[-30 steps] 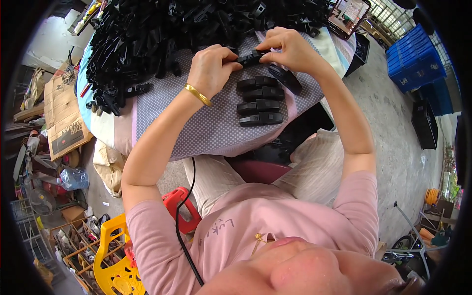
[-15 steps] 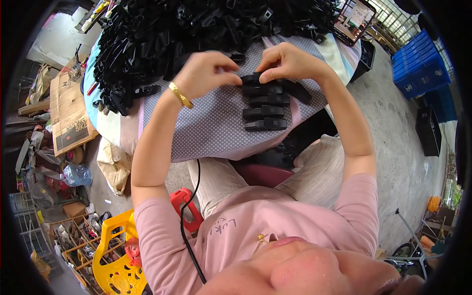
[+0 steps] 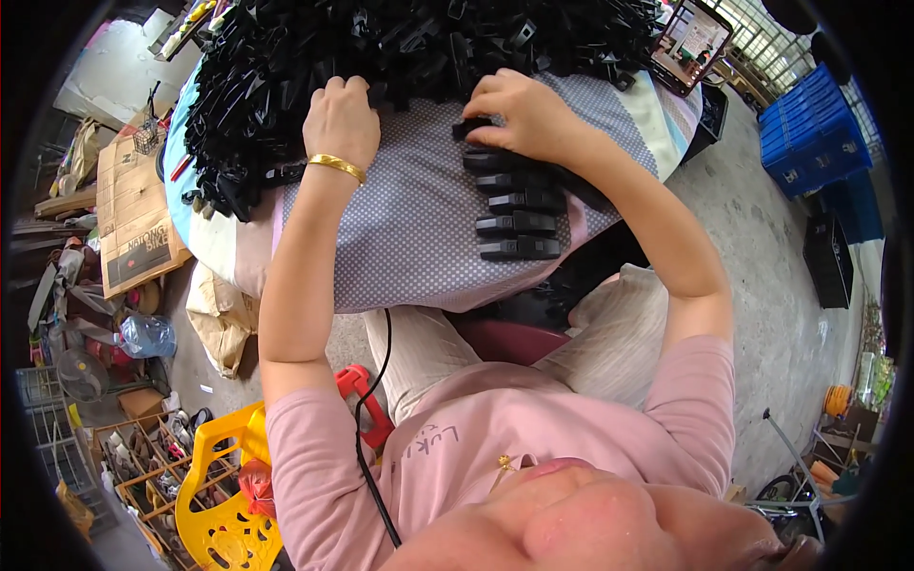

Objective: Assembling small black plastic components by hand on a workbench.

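Note:
My right hand (image 3: 526, 116) is closed on a small black plastic piece (image 3: 468, 127), held between thumb and fingers at the far end of a row. In that row, several similar black plastic pieces (image 3: 519, 225) lie side by side on the dotted tablecloth (image 3: 400, 228). Further left, my left hand (image 3: 343, 126), with a gold bangle on its wrist, rests at the near edge of a big heap of black plastic pieces (image 3: 286, 67). Its fingers curl down into the heap, tips hidden, so what they grip is not visible.
A phone (image 3: 687, 46) stands at the table's far right. Blue crates (image 3: 814, 128) are stacked on the floor to the right. A yellow plastic chair (image 3: 214, 495) and a red stool (image 3: 367, 404) are at my left. A black cable (image 3: 360, 428) hangs along my body.
My left hand has moved from beside the row up and left to the heap. My right hand has shifted slightly left and away from me along the row's far end.

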Available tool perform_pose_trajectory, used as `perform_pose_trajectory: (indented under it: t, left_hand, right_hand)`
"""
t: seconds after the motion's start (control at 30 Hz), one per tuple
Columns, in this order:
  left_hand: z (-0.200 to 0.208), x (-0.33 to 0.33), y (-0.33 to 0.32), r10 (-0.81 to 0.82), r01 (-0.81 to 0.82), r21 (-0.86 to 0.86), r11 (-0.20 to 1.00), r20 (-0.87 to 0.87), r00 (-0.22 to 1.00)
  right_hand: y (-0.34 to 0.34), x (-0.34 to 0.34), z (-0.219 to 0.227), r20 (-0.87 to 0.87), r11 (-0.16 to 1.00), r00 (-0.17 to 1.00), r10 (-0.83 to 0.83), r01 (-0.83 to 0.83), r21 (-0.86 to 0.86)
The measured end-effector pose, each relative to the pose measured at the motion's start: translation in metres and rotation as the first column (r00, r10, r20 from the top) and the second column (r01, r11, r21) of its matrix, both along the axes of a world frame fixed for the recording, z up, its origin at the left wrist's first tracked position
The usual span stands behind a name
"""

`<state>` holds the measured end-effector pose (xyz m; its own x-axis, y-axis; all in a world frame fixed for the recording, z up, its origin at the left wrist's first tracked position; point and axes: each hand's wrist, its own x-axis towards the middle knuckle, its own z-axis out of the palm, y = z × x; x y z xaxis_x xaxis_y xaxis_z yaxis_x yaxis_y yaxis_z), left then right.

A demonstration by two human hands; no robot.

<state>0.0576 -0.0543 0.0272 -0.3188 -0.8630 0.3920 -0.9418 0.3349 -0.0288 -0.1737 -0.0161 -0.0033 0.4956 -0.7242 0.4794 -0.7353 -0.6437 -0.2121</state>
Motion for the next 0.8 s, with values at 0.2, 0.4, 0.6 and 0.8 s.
perform_pose_trajectory:
  t: [0.2, 0.4, 0.6, 0.8]
  left_hand:
    - [0.006, -0.017, 0.015, -0.320, 0.569, 0.229, 0.789, -0.637, 0.701]
    - [-0.022, -0.025, 0.013, -0.418, 0.626, 0.211, 0.751, -0.582, 0.697]
    - [-0.015, -0.033, 0.024, -0.389, 0.535, 0.243, 0.809, -0.462, 0.797]
    - [-0.020, -0.039, 0.030, -0.541, 0.727, 0.204, 0.655, -0.545, 0.641]
  right_hand:
    - [0.031, -0.017, -0.001, 0.167, 0.975, 0.977, 0.134, -0.161, 0.157]
    - [0.041, -0.036, 0.009, 0.341, 0.942, 0.940, -0.023, -0.094, 0.324]
    - [0.038, -0.041, -0.004, 0.366, 0.962, 0.915, -0.169, 0.072, 0.265]
    - [0.038, -0.032, 0.003, 0.585, 0.884, 0.799, -0.135, -0.170, 0.436]
